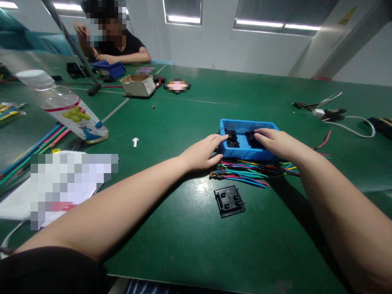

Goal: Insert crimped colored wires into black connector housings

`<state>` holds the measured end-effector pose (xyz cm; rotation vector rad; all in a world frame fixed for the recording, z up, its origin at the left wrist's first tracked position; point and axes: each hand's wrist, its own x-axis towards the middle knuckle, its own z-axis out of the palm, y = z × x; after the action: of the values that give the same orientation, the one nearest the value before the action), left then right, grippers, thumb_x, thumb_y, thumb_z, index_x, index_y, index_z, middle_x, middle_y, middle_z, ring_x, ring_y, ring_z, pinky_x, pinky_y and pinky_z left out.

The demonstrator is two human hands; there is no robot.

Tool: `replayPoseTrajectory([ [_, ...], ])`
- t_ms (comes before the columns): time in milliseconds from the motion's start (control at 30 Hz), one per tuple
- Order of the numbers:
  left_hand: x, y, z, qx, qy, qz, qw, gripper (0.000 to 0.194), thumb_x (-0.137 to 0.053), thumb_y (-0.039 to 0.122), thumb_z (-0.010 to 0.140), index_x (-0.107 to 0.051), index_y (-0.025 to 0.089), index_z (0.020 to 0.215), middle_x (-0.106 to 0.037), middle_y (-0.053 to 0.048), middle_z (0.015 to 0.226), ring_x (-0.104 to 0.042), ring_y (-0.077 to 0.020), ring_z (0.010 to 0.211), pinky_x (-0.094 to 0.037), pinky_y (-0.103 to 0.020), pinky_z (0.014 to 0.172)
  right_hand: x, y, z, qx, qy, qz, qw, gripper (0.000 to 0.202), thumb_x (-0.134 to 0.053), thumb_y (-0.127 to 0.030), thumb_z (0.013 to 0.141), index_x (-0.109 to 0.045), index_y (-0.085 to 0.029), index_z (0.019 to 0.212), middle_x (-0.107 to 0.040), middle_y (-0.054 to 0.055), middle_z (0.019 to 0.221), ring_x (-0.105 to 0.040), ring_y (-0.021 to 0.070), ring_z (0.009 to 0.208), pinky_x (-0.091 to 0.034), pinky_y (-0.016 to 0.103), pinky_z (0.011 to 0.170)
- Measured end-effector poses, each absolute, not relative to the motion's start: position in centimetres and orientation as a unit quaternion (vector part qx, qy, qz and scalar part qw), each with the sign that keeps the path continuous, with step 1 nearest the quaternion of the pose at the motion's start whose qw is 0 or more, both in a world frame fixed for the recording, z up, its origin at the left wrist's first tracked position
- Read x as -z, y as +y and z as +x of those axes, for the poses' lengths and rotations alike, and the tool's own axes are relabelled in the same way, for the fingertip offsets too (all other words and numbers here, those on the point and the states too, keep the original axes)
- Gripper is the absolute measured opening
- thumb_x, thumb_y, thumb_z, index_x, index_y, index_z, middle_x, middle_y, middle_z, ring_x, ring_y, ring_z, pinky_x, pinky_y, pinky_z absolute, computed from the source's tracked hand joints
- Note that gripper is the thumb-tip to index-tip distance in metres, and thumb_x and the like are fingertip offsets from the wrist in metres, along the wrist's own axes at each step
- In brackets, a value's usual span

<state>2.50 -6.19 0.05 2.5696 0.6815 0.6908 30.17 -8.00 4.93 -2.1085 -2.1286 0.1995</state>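
Observation:
A blue tray (245, 153) with black plastic parts (232, 141) inside stands on the green table, right of centre. My left hand (204, 153) rests at the tray's left wall, fingers apart, the index finger over the rim and the thumb outside it. My right hand (274, 141) reaches over the tray's right side, its fingertips at a black part (251, 138); whether they grip it is hidden. Colored wires (245, 173) lie along the tray's near side. A black square plate (229, 201) with small raised clips lies flat nearer to me.
A tilted bottle (75, 110), papers (76, 175) and a white earbud (135, 142) are on the left. Behind are a cardboard box (139, 86), a blue bin (112, 70) and a seated person (122, 45). A cable (355, 122) lies at the right.

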Motion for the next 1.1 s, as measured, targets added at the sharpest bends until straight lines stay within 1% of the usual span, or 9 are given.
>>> replayPoseTrajectory([
  [200,-0.7,-6.7,2.7,-0.241,0.285,0.915,0.154,0.050,-0.044,0.032,0.097,-0.044,0.010,0.142,-0.056,-0.018,0.138,-0.057,-0.0255,0.122,-0.048,-0.043,0.104,-4.3,-7.9,29.7,-0.013,-0.733,-0.678,0.047,0.048,-0.036,-0.044,0.095,-0.063,-0.013,0.121,-0.065,0.018,0.128,-0.060,0.0334,0.119,-0.047,0.048,0.101],
  [333,-0.9,-6.8,2.8,-0.226,0.304,0.915,0.137,0.051,-0.043,0.032,0.097,-0.043,0.013,0.144,-0.061,-0.015,0.134,-0.061,-0.0243,0.118,-0.052,-0.042,0.099,-3.8,-7.8,29.8,0.005,-0.731,-0.681,0.042,0.046,-0.039,-0.046,0.094,-0.063,-0.016,0.120,-0.064,0.017,0.128,-0.057,0.0328,0.122,-0.046,0.049,0.103],
  [400,-0.9,-6.8,2.8,-0.220,0.302,0.918,0.136,0.052,-0.042,0.033,0.098,-0.042,0.012,0.145,-0.062,-0.016,0.132,-0.061,-0.0247,0.118,-0.051,-0.042,0.100,-3.7,-7.9,29.8,0.011,-0.726,-0.685,0.060,0.045,-0.042,-0.045,0.093,-0.064,-0.017,0.119,-0.063,0.016,0.129,-0.055,0.0318,0.124,-0.045,0.047,0.105],
  [600,-0.8,-6.7,2.9,-0.224,0.289,0.920,0.138,0.050,-0.042,0.033,0.098,-0.043,0.011,0.144,-0.060,-0.017,0.138,-0.060,-0.0240,0.123,-0.048,-0.042,0.105,-3.7,-8.1,29.4,0.023,-0.679,-0.720,0.139,0.047,-0.048,-0.041,0.089,-0.063,-0.011,0.122,-0.060,0.021,0.129,-0.055,0.0316,0.124,-0.044,0.044,0.108],
  [700,-0.8,-6.8,2.9,-0.224,0.291,0.920,0.137,0.050,-0.042,0.032,0.099,-0.044,0.010,0.144,-0.060,-0.017,0.138,-0.060,-0.0239,0.123,-0.048,-0.042,0.105,-3.7,-8.1,29.1,0.015,-0.680,-0.722,0.124,0.047,-0.045,-0.041,0.090,-0.064,-0.011,0.121,-0.061,0.020,0.128,-0.055,0.0331,0.124,-0.045,0.046,0.105],
  [833,-0.9,-6.8,2.9,-0.221,0.295,0.920,0.134,0.051,-0.043,0.032,0.098,-0.044,0.009,0.144,-0.061,-0.018,0.136,-0.061,-0.0264,0.121,-0.049,-0.044,0.104,-3.6,-8.3,28.8,0.029,-0.695,-0.713,0.084,0.044,-0.037,-0.041,0.094,-0.064,-0.015,0.118,-0.063,0.017,0.124,-0.056,0.0339,0.121,-0.045,0.049,0.103],
  [967,-0.9,-6.8,2.9,-0.223,0.296,0.920,0.129,0.051,-0.042,0.032,0.098,-0.044,0.010,0.144,-0.062,-0.017,0.136,-0.062,-0.0262,0.120,-0.051,-0.043,0.103,-4.2,-8.9,28.2,0.063,-0.663,-0.743,0.068,0.051,-0.032,-0.048,0.095,-0.063,-0.014,0.116,-0.062,0.023,0.120,-0.061,0.0388,0.109,-0.049,0.052,0.091],
  [1033,-0.9,-6.8,2.8,-0.220,0.297,0.920,0.129,0.052,-0.042,0.032,0.098,-0.044,0.011,0.145,-0.062,-0.017,0.135,-0.062,-0.0263,0.120,-0.051,-0.043,0.102,-4.7,-9.2,27.9,0.066,-0.642,-0.762,0.048,0.055,-0.029,-0.051,0.095,-0.062,-0.012,0.116,-0.065,0.026,0.113,-0.064,0.0408,0.100,-0.051,0.053,0.082],
  [1100,-0.9,-6.7,2.8,-0.217,0.299,0.920,0.130,0.052,-0.042,0.032,0.098,-0.043,0.011,0.145,-0.062,-0.017,0.136,-0.063,-0.0262,0.119,-0.051,-0.043,0.101,-5.0,-9.3,27.7,0.051,-0.634,-0.772,0.015,0.054,-0.030,-0.053,0.094,-0.063,-0.015,0.111,-0.069,0.024,0.101,-0.066,0.0394,0.090,-0.052,0.052,0.074],
])
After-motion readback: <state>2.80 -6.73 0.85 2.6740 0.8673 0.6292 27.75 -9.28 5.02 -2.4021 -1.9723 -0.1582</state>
